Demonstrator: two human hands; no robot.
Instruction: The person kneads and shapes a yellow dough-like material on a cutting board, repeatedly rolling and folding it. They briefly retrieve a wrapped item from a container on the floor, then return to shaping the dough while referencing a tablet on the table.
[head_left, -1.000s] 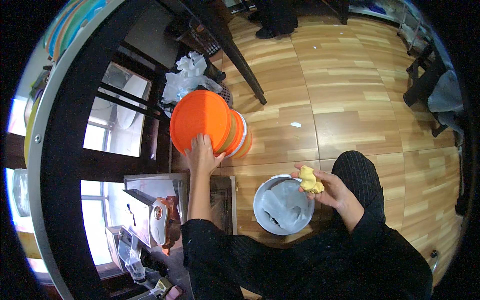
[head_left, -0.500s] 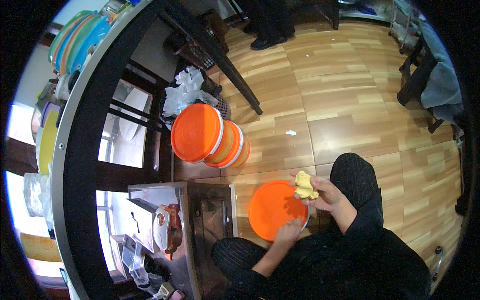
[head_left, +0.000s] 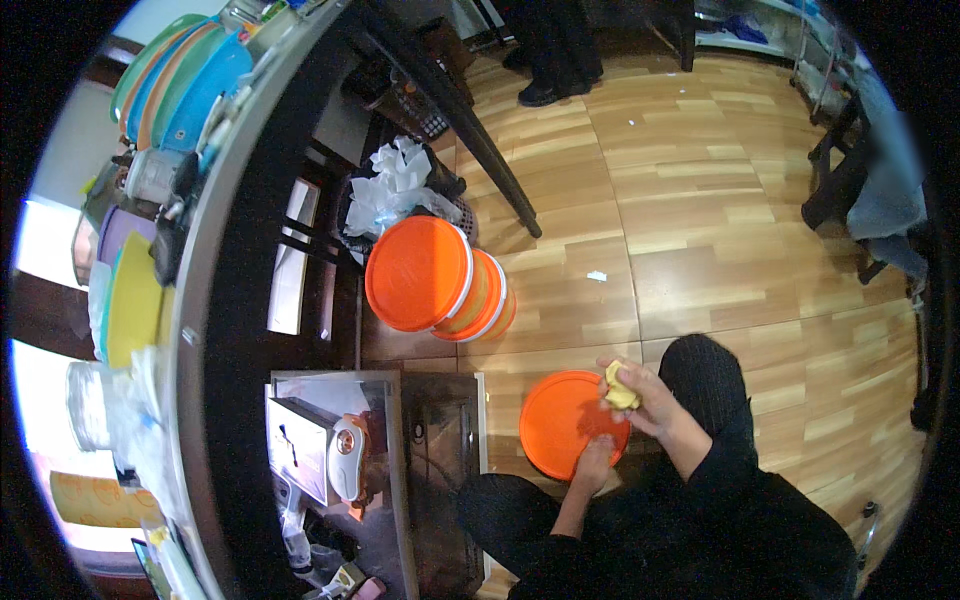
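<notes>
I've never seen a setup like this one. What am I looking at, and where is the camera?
There's no machine: these are a person's bare hands, seen from above by a wide fisheye camera worn on the head, so straight edges bend. The right hand holds a soft-looking yellow lump. The left hand is at the near edge of a round orange lid. Beyond, to the left, orange-lidded tubs stand stacked on the wood-patterned floor.

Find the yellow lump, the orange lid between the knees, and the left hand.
Yellow lump [head_left: 622, 393], head view: its exposed side.
Orange lid [head_left: 563, 425], head view: its top face.
Left hand [head_left: 596, 458], head view: its back.
</notes>
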